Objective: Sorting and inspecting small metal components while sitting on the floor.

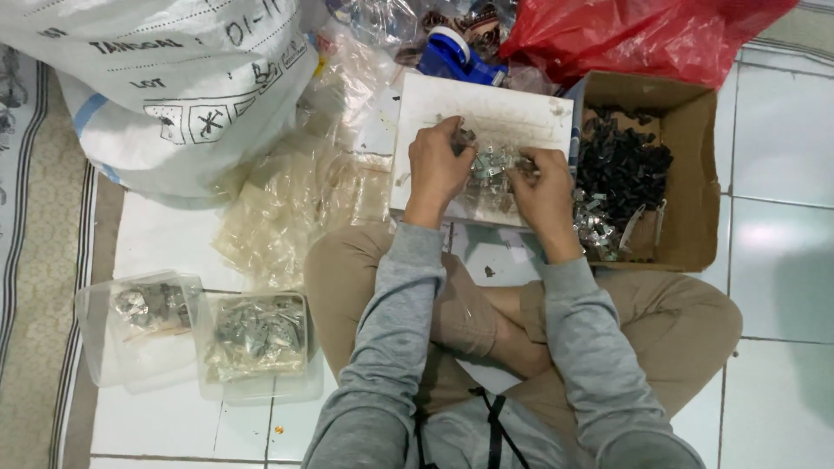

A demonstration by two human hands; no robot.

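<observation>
The left hand [437, 165] and right hand [543, 191] work a cluster of small metal clips [493, 167] on a white board [486, 113]. A cardboard box [691, 187] (holding black parts) sits just right; two clear tubs [139, 326] sit at lower left.

We sit on a floor of white tiles [782, 130]. At the far left a big white sack [165, 78] stands on it, and beside the sack a heap of clear plastic bags [287, 208] is spread out. At the near left we see two clear plastic tubs [200, 339] side by side, each with small metal parts inside. At the right a brown cardboard box [691, 174] rests on the tiles, and behind it, far, lies a red plastic bag [634, 35]. Along the left edge a patterned mat [35, 287] covers the floor.
</observation>
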